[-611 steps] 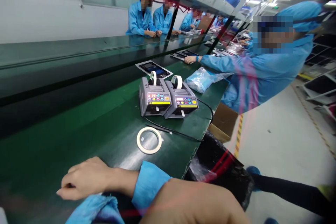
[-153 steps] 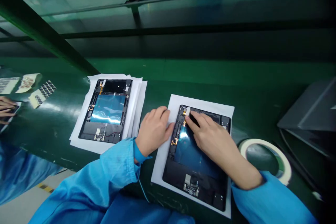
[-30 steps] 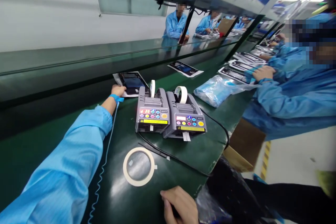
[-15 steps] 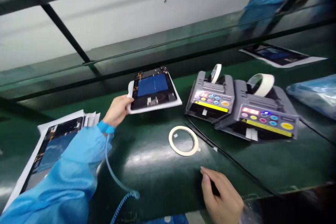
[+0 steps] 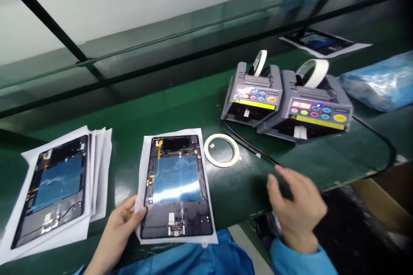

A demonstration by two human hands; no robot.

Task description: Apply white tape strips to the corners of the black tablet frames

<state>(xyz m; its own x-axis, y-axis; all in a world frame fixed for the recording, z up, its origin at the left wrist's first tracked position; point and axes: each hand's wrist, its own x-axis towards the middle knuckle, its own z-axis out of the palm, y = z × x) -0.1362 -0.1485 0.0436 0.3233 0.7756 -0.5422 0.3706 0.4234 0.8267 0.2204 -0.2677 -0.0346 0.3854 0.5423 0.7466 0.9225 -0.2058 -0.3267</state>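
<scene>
My left hand (image 5: 124, 223) grips the lower left edge of an opened tablet (image 5: 176, 223) together with the white sheet (image 5: 145, 159) under it. The tablet's inside faces up, showing a blue-filmed battery (image 5: 177, 178), orange flex cables and a small board at the bottom. My right hand (image 5: 297, 206) hovers over the table's front edge, thumb and fingers apart, holding nothing. Between the tablet and the tape dispensers lies a flat roll of cream tape (image 5: 222, 150). To the left, another opened tablet (image 5: 53, 189) rests on a stack of white sheets (image 5: 100, 172).
Two grey tape dispensers (image 5: 253, 94) (image 5: 306, 107) with lit panels stand side by side at the right, black cables (image 5: 248, 146) in front. Farther back lie another tablet on a sheet (image 5: 318, 43) and a blue plastic bag (image 5: 380, 79). A cardboard box (image 5: 374, 197) sits below the edge.
My left hand has brought the tablet and sheet from the back of the table to the front, close to me. My right hand has moved rightward and its fingers have opened. The view has tilted down.
</scene>
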